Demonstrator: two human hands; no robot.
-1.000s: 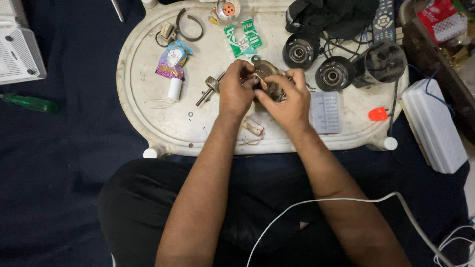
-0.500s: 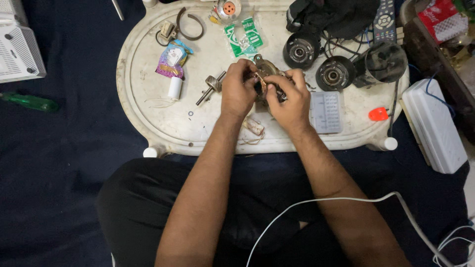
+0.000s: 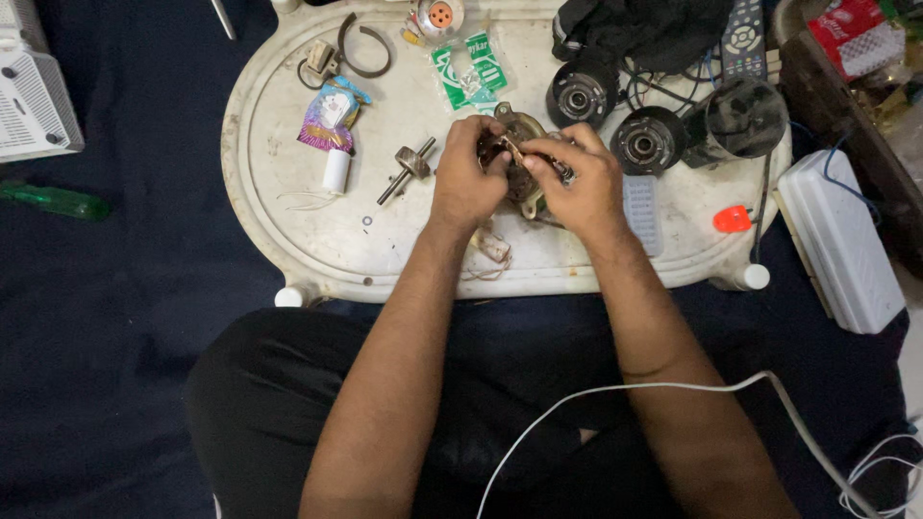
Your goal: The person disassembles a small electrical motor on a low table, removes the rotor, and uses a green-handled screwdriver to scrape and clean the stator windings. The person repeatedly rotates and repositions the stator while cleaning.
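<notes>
My left hand (image 3: 468, 181) and my right hand (image 3: 577, 180) meet over a white oval tray (image 3: 288, 221) and both grip a small round metal motor part (image 3: 520, 127) with copper windings. The fingers of my right hand pinch at its top, near a thin wire end. Most of the part is hidden behind my fingers. A metal shaft with a gear (image 3: 408, 168) lies just left of my left hand. A small white plug piece with thin wires (image 3: 492, 247) lies under my left wrist.
On the tray lie a white cylinder (image 3: 336, 171), a purple packet (image 3: 330, 115), a green packet (image 3: 470, 72), a metal ring (image 3: 365, 48), two black round housings (image 3: 580, 96) (image 3: 650, 140) and a red cap (image 3: 733, 219). A white box (image 3: 836, 240) sits right, a green screwdriver (image 3: 53, 200) left.
Both hands have shifted slightly on the motor part, with the fingers of my right hand now pinching nearer its top. Nothing else on the tray has moved.
</notes>
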